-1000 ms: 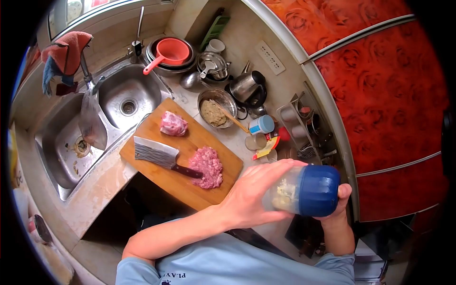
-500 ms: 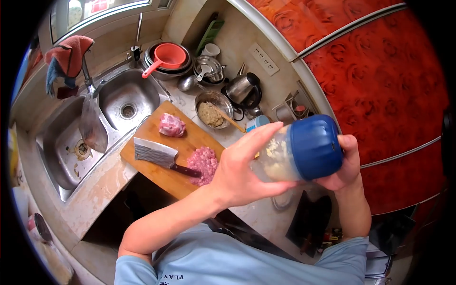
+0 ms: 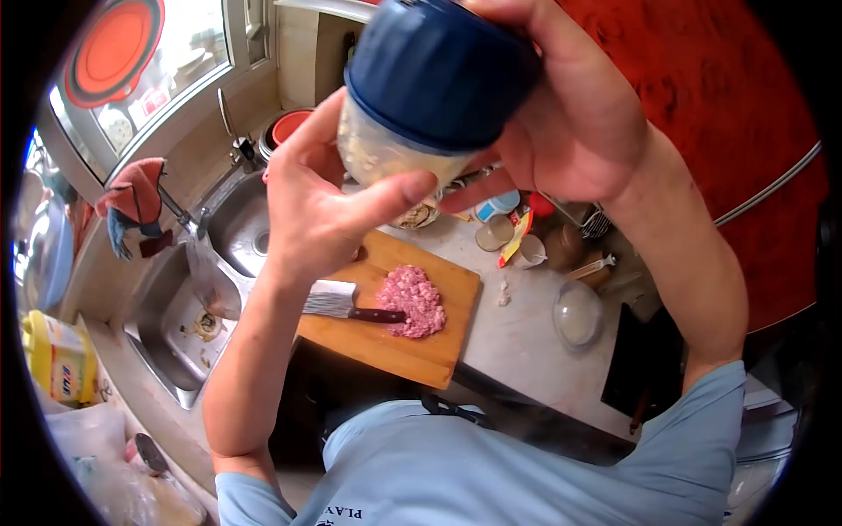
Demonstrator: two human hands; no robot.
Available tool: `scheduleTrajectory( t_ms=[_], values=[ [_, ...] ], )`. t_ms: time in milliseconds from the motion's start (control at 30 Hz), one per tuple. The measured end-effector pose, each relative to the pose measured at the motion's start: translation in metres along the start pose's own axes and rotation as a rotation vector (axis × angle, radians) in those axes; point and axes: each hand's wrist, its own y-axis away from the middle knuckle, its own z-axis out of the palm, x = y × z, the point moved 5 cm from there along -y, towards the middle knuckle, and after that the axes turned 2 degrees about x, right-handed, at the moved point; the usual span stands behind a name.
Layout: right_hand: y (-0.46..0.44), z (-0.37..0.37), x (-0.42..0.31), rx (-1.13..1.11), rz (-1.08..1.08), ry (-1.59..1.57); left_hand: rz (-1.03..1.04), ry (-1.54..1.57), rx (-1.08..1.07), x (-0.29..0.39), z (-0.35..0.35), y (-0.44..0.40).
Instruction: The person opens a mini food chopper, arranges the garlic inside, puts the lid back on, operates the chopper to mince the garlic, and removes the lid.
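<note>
Up near my face is a food chopper with a dark blue top and a clear cup, tilted, with pale chopped bits that look like garlic inside. My left hand wraps around the clear cup, thumb across its near side. Gripping the blue top from the right is my right hand; part of its fingers is hidden behind the chopper. Below, minced meat lies on a wooden cutting board. A cleaver rests there too, its dark handle touching the mince.
A double steel sink with a faucet is at the left. On the counter are a clear dome-shaped lid, small cups and a yellow-red packet. A bowl is partly hidden behind my hands. A yellow jug stands far left.
Both hands have raised the chopper up and to the left, closer to the camera, and tipped it so its blue top is uppermost. My view has shifted too.
</note>
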Motion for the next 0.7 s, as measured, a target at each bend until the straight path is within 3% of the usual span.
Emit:
scheduleTrajectory(
  t_ms=[33,167,233,267,300,367,500,567,700],
  values=[
    [-0.006,0.003,-0.003,-0.115,0.135,-0.119,0.013,0.019,-0.011,0.001,-0.002,-0.002],
    [-0.008,0.005,-0.007,0.034,-0.009,0.136,-0.002,-0.038,0.020,0.007,-0.005,-0.004],
    [-0.016,-0.001,-0.011,-0.186,-0.052,0.297,0.003,-0.059,0.033,0.005,-0.007,-0.004],
    [-0.016,-0.001,-0.004,-0.301,0.184,-0.047,0.002,-0.082,0.024,0.005,-0.009,-0.004],
    [-0.012,0.003,-0.003,-0.304,0.176,-0.051,0.003,-0.105,0.016,0.004,-0.009,-0.004],
    [-0.005,0.004,-0.009,-0.032,-0.049,0.237,0.013,-0.115,0.029,0.002,-0.007,-0.003],
    [-0.008,-0.002,-0.009,-0.093,0.001,0.272,0.010,-0.092,0.057,-0.002,-0.006,0.000],
    [-0.013,-0.008,-0.004,-0.238,0.125,0.116,0.014,-0.091,0.050,-0.003,-0.003,0.001],
    [-0.005,-0.004,-0.005,-0.147,0.056,0.234,-0.003,-0.057,0.043,-0.006,0.000,0.002]
  ],
)
